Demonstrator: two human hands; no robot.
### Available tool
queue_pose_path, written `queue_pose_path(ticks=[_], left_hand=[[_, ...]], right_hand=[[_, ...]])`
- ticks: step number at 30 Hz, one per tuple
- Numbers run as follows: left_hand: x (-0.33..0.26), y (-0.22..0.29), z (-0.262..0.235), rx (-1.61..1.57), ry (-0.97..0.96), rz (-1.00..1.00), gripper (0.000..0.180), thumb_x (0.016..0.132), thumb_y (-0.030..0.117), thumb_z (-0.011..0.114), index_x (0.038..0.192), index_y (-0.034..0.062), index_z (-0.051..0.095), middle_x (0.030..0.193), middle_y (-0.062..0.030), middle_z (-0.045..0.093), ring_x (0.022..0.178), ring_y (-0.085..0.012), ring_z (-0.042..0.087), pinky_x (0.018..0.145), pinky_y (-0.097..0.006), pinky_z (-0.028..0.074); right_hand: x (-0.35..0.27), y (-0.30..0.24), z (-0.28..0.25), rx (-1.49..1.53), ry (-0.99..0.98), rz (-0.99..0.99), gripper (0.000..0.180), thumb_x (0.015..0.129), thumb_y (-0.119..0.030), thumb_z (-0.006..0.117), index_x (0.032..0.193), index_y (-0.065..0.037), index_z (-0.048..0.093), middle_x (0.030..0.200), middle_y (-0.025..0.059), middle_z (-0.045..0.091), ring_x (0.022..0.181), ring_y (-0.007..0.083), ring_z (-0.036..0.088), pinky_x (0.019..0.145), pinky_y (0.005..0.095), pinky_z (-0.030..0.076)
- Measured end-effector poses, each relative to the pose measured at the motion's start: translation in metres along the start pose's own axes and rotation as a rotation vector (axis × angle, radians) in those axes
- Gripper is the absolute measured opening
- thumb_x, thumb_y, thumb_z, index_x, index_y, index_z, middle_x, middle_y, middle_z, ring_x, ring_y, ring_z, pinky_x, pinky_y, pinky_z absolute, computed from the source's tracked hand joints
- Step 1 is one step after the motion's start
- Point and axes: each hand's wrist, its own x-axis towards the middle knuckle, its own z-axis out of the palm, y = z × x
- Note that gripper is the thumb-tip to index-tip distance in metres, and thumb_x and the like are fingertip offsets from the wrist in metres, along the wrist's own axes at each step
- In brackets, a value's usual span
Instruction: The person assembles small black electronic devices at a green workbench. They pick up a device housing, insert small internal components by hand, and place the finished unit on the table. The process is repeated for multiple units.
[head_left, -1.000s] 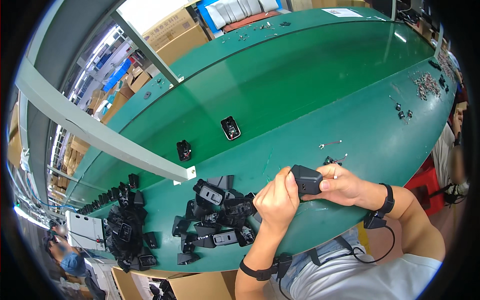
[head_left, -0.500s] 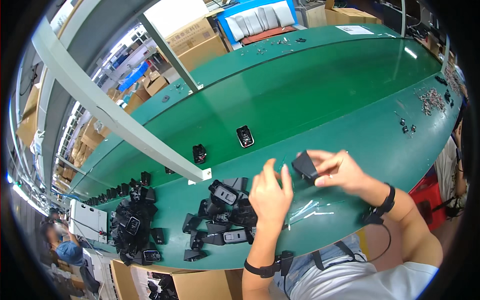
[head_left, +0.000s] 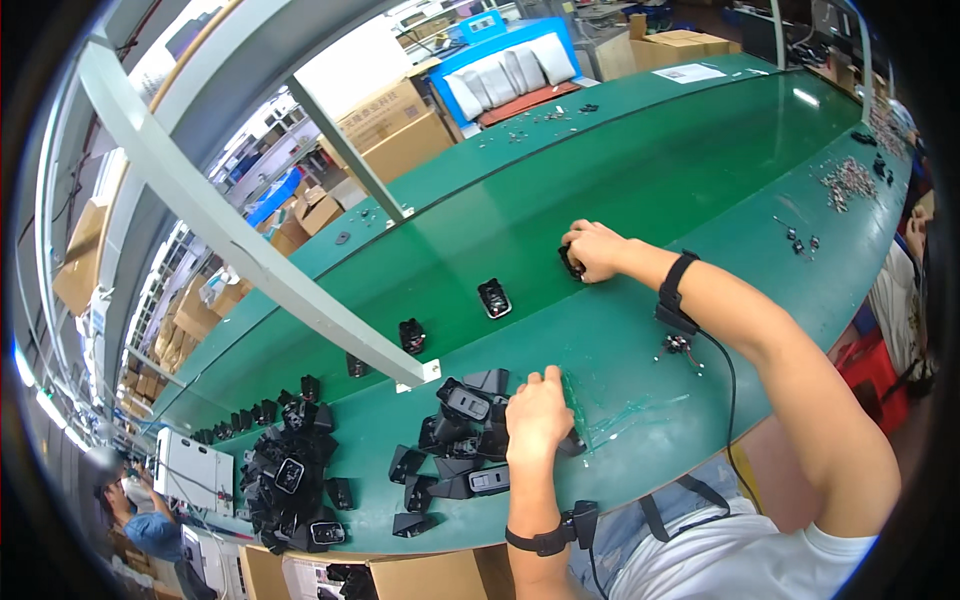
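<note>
My right hand (head_left: 596, 252) reaches out over the green belt, its fingers closed around a small black plastic housing (head_left: 570, 263) at the belt's near edge. My left hand (head_left: 538, 412) is on the table with curled fingers, at the right side of a pile of black plastic housings (head_left: 468, 402). A black piece (head_left: 572, 444) shows beside its palm; whether the fingers grip anything is hidden. Under my right forearm lies a small black part with wires (head_left: 678, 346). Thin clear strips (head_left: 630, 415) are scattered right of my left hand.
On the belt (head_left: 680, 180) stand more black housings (head_left: 494, 298). A bigger heap of black housings (head_left: 285, 470) lies left, beside a white box-shaped unit (head_left: 195, 470). A slanted metal post (head_left: 250, 255) meets the table. Small metal parts (head_left: 848, 185) lie far right; a cardboard box (head_left: 430, 575) sits below the edge.
My right hand has carried the black housing away from my left hand, forward onto the belt. My left hand has lowered to the table, its fingers curling. The view has shifted slightly.
</note>
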Motion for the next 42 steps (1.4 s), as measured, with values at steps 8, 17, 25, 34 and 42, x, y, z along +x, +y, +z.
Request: queue_pose_path(ticks=[8, 17, 25, 34, 42], left_hand=[[0.011, 0.021, 0.011, -0.207, 0.264, 0.407, 0.063, 0.072, 0.005, 0.078, 0.129, 0.0057, 0.051, 0.117, -0.0183, 0.061, 0.113, -0.037, 0.059, 0.094, -0.045, 0.05], [0.006, 0.027, 0.031, -0.015, 0.06, 0.271, 0.062, 0.075, 0.014, 0.08, 0.129, 0.0043, 0.051, 0.125, -0.0166, 0.056, 0.117, -0.0379, 0.056, 0.093, -0.047, 0.051], [0.009, 0.034, 0.013, -0.183, 0.26, 0.397, 0.052, 0.075, 0.021, 0.079, 0.118, 0.0038, 0.056, 0.11, -0.0182, 0.064, 0.105, -0.0363, 0.063, 0.089, -0.044, 0.051], [0.002, 0.037, 0.011, -0.163, 0.285, 0.376, 0.056, 0.07, 0.021, 0.083, 0.117, 0.0044, 0.058, 0.105, -0.016, 0.066, 0.097, -0.0365, 0.065, 0.084, -0.045, 0.052], [0.006, 0.045, 0.014, -0.256, 0.406, 0.418, 0.057, 0.07, 0.034, 0.085, 0.115, 0.0065, 0.063, 0.098, -0.0131, 0.064, 0.092, -0.0356, 0.063, 0.078, -0.046, 0.052]], right_hand=[[-0.073, 0.024, -0.055, 0.261, -0.232, -0.032, 0.038, 0.069, -0.021, 0.078, 0.104, -0.006, 0.073, 0.111, 0.0149, 0.07, 0.103, 0.0301, 0.067, 0.089, 0.0411, 0.054], [-0.143, -0.005, -0.04, 0.247, -0.218, -0.044, 0.022, 0.078, -0.02, 0.075, 0.092, -0.005, 0.069, 0.09, 0.0082, 0.07, 0.084, 0.0273, 0.069, 0.075, 0.0399, 0.056], [-0.164, 0.01, -0.015, 0.589, 0.074, 0.078, 0.017, 0.081, -0.019, 0.071, 0.088, -0.003, 0.069, 0.082, 0.0095, 0.072, 0.076, 0.0227, 0.071, 0.072, 0.0352, 0.056], [-0.276, 0.132, -0.04, 1.083, 0.746, 0.726, 0.014, 0.087, -0.016, 0.072, 0.095, -0.004, 0.073, 0.09, 0.0048, 0.073, 0.079, 0.0115, 0.066, 0.071, 0.0292, 0.056], [-0.391, 0.215, -0.035, 0.213, 0.786, 1.11, 0.062, 0.088, -0.045, 0.067, 0.131, -0.002, 0.057, 0.124, 0.0231, 0.061, 0.11, 0.0362, 0.062, 0.096, 0.0445, 0.05]])
